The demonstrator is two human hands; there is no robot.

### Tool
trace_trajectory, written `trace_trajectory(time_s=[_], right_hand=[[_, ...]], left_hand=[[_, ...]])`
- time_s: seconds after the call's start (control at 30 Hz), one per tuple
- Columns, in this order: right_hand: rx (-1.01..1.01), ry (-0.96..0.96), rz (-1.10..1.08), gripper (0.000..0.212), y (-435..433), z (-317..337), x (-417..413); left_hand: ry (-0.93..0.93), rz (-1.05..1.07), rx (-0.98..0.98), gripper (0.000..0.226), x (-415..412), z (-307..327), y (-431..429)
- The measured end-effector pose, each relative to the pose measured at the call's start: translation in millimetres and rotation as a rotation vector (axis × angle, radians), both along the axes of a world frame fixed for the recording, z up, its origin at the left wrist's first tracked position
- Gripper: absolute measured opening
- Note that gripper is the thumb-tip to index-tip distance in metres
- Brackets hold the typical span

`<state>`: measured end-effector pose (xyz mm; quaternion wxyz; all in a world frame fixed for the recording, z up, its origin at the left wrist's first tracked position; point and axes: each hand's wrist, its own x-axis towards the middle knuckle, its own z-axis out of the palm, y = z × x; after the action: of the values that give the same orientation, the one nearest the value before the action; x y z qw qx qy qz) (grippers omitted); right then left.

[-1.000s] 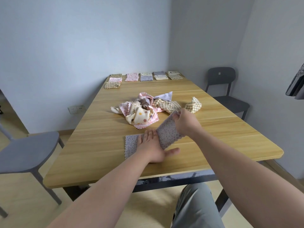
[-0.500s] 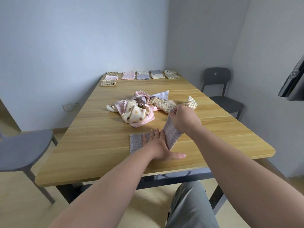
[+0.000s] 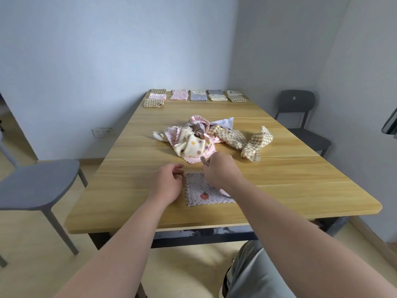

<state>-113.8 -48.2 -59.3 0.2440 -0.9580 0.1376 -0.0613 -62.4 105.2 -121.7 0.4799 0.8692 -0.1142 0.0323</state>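
cloth [image 3: 198,189]: far corner hidden under right hand [image 3: 219,172] | grey chair [image 3: 38,183]: edge-cropped

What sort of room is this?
Probably a plain room in a home or small office: a long wooden table, a dark plastic chair, bare walls with a socket. Small folded cloths line the table's far end, and the right hand pinches a dotted cloth.

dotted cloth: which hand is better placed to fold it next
Probably right: the right hand pinches the dotted cloth at its far edge, while the left hand lies loosely curled beside it.
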Motion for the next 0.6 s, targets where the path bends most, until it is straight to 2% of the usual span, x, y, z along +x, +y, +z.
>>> trace_trajectory(time_s=[0.27, 0.6], right_hand=[[-0.056, 0.114, 0.022, 0.032, 30.6, -14.9, 1.2], [-0.068, 0.090, 0.024, 0.031, 38.0, -20.7, 5.3]], left_hand=[[0.016, -0.025, -0.010, 0.036, 4.9, -5.9, 2.8], [-0.004, -0.026, 0.007, 0.038, 3.4, -4.0, 3.5]])
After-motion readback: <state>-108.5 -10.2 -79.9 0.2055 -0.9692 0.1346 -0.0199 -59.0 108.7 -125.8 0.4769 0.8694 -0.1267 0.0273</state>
